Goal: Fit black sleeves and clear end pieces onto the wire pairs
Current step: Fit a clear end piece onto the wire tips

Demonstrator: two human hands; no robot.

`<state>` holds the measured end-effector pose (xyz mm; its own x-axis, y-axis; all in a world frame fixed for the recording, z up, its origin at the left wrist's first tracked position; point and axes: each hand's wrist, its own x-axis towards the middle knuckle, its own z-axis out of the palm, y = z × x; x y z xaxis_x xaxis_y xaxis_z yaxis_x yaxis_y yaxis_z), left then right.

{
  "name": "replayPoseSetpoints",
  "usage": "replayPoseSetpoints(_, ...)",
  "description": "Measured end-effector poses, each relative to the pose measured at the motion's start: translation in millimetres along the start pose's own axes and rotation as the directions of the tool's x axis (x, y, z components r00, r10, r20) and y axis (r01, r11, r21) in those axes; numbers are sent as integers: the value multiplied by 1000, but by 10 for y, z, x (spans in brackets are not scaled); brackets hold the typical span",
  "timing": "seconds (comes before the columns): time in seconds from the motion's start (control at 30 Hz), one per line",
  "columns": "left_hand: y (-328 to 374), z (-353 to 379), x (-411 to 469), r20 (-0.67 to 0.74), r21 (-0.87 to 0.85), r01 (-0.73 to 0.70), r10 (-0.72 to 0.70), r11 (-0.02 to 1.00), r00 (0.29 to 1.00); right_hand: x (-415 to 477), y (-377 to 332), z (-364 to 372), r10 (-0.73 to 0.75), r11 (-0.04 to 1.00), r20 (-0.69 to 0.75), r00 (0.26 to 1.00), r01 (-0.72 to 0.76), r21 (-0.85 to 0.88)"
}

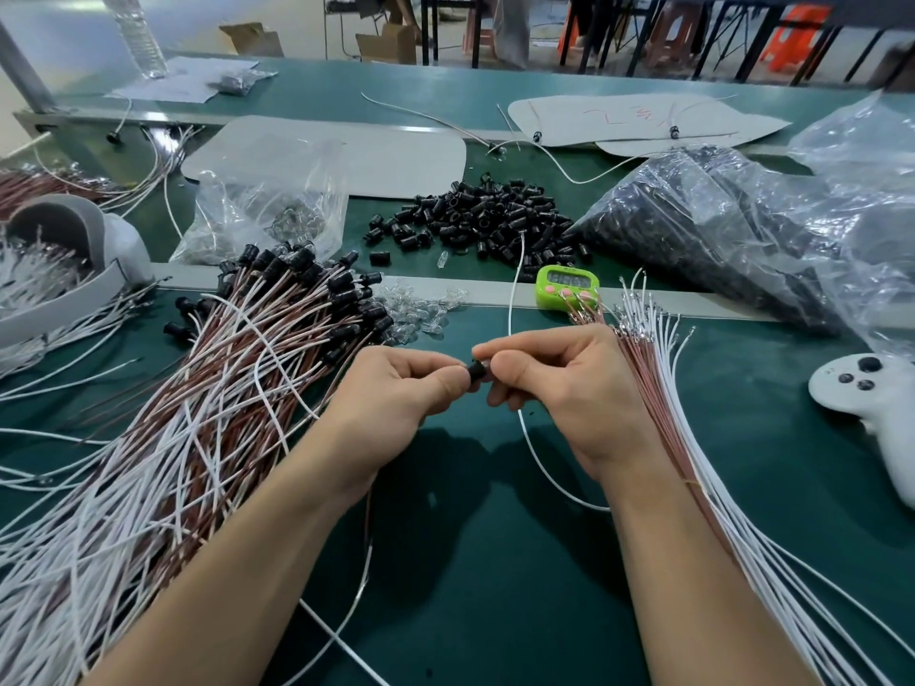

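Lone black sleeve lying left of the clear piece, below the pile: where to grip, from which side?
Probably across the barrel of the lone black sleeve, from straight above: it lies on its side on the green mat, clear of the pile, both flanks free.

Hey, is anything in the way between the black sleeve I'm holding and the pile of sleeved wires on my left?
Nothing visible is. The left hand and right hand pinch the black sleeve between them, and the pile of sleeved wires runs right up beside the left hand.
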<state>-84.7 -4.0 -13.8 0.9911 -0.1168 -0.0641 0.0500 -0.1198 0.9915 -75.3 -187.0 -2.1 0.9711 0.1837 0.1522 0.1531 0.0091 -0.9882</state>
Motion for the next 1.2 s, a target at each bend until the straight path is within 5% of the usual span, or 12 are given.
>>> replayPoseSetpoints(0.17,28,-21,-9,-8,-44,21,-22,999,1000,-12,-3,-15,164,968,98,982,-179,175)
replayPoseSetpoints(0.33,105,-94,-50,137,-58,40,-31,998,990,-28,-20,-17,297,870,265,917,-374,321)
replayPoseSetpoints(0.57,93,-91,-41,122,-108,-13,26,994,992,-50,-8,-59,250,820,304,919,-368,438)
replayPoseSetpoints(1.2,-55,-66,-5,67,-193,-64,78,979,995,-53,-50,-16,291,847,290,912,-387,365)
